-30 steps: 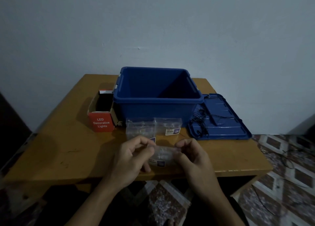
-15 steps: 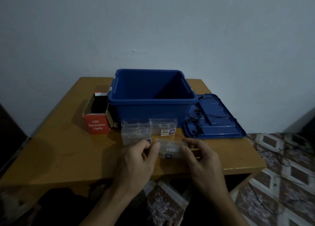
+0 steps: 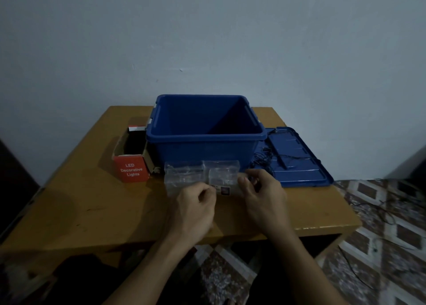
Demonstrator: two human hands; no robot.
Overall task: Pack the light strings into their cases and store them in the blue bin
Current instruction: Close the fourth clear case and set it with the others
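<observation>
Before blue bin (image 3: 202, 152), clear case (image 3: 224, 180) crosswise.

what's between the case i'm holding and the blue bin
Two other clear cases stand on the table between the held case and the front wall of the blue bin. The bin's top is open, so lifting over them looks unobstructed.

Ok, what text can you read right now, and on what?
"LED Decorative Lights": white print on the red end of the cardboard box, left of the blue bin.
Sticker on the clear plastic case held by the left hand and right hand: too blurred to read.
Nothing else legible.
</observation>
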